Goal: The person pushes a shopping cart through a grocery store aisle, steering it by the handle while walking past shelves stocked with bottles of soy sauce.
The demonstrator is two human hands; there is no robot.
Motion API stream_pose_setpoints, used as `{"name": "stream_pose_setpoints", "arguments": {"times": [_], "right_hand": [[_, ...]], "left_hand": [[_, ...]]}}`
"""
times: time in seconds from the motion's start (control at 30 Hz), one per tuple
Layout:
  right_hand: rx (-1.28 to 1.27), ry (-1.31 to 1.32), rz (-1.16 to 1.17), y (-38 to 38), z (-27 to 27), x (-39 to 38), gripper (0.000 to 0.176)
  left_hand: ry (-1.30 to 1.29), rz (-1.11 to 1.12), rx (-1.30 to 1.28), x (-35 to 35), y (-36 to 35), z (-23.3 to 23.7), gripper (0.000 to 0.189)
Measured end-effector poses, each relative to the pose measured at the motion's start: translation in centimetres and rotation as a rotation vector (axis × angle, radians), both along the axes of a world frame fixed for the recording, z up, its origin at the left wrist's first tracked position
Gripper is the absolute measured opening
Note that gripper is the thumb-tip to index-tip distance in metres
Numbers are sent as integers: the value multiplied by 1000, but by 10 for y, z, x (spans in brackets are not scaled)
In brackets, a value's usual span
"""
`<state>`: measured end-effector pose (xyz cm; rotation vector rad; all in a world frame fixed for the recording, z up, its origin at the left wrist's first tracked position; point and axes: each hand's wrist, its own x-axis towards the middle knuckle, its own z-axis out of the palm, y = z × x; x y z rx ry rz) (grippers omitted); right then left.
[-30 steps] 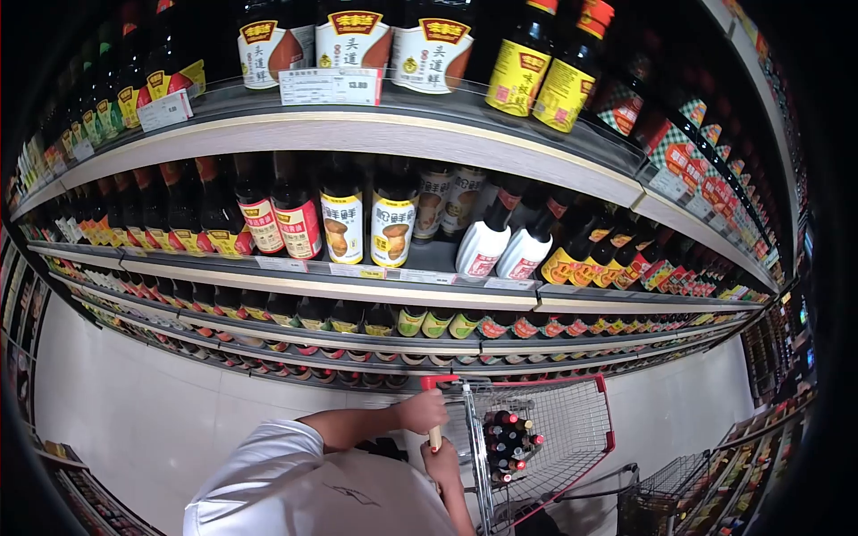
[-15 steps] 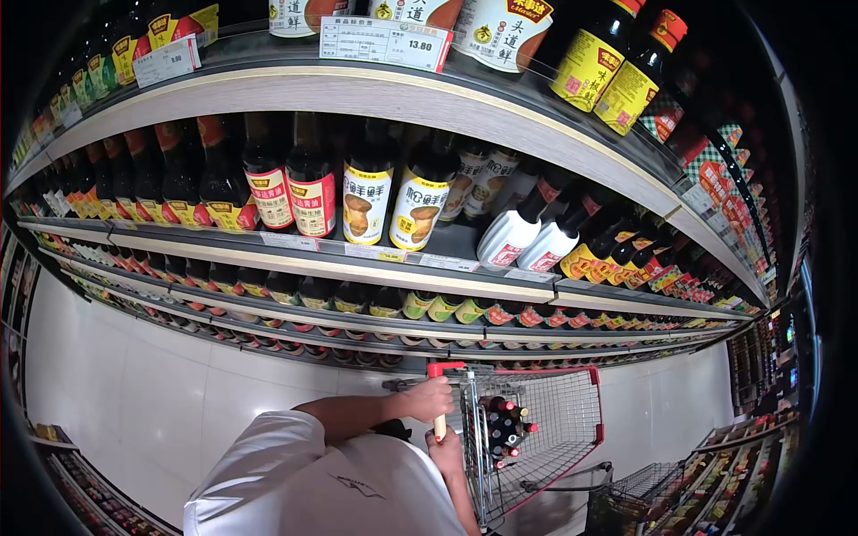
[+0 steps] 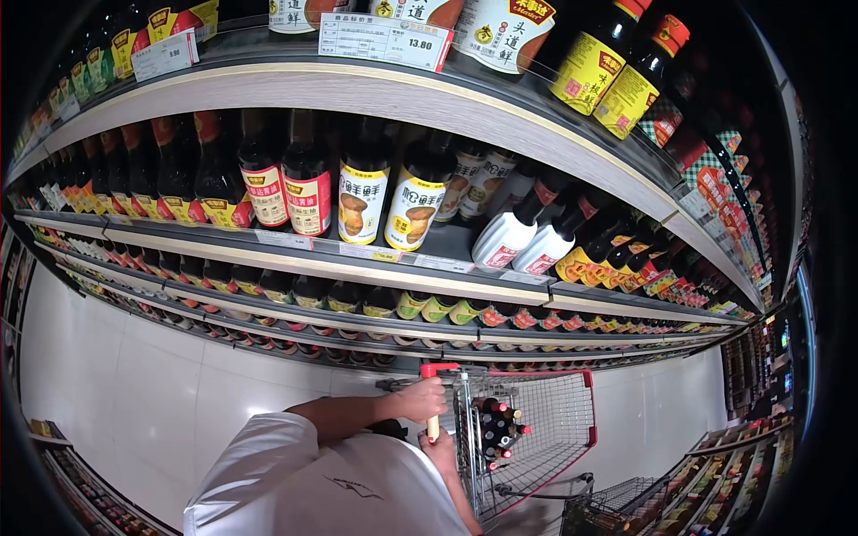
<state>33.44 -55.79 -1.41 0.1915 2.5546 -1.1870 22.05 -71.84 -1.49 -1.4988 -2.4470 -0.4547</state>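
Both my hands are wrapped round the handle of a shopping cart, a pale bar with a red end. My left hand grips it near the red end. Closer to my body, my right hand closes on the lower part of the bar, its fingers partly hidden. The wire shopping cart stands to my right. Several dark bottles with red or pale caps are grouped in its basket, near the handle side.
Long shelves of sauce bottles rise in front of me. Two white-sleeved bottles lean on the middle shelf. A price tag hangs above. Another dark wire cart is at the lower right, near more shelves. Pale floor tiles lie left.
The view has shifted slightly, so the shelves, cart and hands sit a little further left. The dark cart at the lower right also appears further left. My grip on the handle is unchanged.
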Motion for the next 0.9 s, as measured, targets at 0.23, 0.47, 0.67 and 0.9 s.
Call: {"name": "stream_pose_setpoints", "arguments": {"times": [0.23, 0.47, 0.67, 0.9], "right_hand": [[-31, 1, 15, 8, -4, 0, 22], [-28, -11, -4, 16, 0, 1, 22], [-45, 29, -12, 23, 8, 1, 21], [-27, 26, 21, 37, 12, -5, 21]], "left_hand": [[3, 6, -17, 2, 6, 2, 13], [4, 15, -16, 3, 16, 2, 12], [20, 14, 24, 2, 25, 5, 9], [15, 22, 1, -1, 39, 6, 7]]}}
